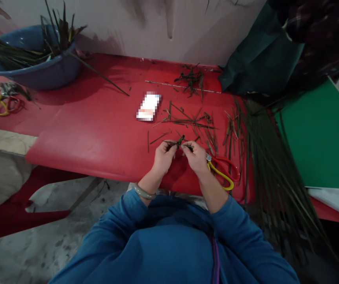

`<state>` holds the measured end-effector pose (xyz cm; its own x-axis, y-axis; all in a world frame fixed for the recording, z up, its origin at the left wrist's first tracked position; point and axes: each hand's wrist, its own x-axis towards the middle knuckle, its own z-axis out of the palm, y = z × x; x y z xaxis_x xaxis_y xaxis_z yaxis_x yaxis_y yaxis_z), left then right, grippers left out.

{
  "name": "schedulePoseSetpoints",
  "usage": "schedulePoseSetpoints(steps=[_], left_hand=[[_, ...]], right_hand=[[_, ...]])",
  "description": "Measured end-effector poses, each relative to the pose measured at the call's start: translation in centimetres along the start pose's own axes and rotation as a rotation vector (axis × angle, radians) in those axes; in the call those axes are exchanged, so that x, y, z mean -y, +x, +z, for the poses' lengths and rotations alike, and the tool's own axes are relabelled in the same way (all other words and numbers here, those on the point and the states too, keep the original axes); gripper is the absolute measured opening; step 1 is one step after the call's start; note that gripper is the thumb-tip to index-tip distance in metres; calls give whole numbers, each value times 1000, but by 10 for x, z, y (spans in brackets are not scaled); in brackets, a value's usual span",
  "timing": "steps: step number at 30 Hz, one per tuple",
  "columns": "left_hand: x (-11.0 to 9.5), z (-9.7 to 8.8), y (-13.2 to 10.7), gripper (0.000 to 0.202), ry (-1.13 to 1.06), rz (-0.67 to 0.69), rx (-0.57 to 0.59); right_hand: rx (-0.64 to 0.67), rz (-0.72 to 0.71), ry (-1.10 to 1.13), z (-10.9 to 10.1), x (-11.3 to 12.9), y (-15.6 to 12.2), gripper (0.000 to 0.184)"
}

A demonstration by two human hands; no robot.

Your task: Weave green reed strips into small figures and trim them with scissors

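Between my two hands is a small dark-green knot of woven leaf strips (180, 140), held over the front part of the red table (98, 134). My left hand (165, 155) pinches it from the left, with a strip end poking out past the fingers. From the other side my right hand (195, 156) grips it between thumb and fingertips. Scissors (224, 169) with one red and one yellow handle lie just right of my right wrist, partly hidden by it. Cut leaf strips (193, 121) are scattered beyond my hands. The fine shape of the knot is too small to make out.
A blurred-out phone-like rectangle (149, 106) lies mid-table. Behind it sits a pile of dark knotted leaf pieces (190, 80). Long palm leaves (271, 157) hang over the right edge beside a green board (320, 138). At left are a blue basin (48, 71) of leaves and other scissors (5, 105).
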<state>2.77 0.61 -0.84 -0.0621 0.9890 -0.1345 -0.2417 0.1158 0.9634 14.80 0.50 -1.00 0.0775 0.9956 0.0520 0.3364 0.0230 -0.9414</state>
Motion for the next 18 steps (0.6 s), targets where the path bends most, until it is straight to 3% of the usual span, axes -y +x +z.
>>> schedulePoseSetpoints(steps=[8, 13, 18], left_hand=[[-6, -2, -1, 26, -12, -77, 155], [-3, -2, 0, 16, 78, -60, 281], [0, -3, 2, 18, -73, -159, 222]], right_hand=[[-83, 42, 181, 0, -4, 3, 21], [-127, 62, 230, -2, -4, 4, 23], [-193, 85, 303, -3, -5, 5, 24]])
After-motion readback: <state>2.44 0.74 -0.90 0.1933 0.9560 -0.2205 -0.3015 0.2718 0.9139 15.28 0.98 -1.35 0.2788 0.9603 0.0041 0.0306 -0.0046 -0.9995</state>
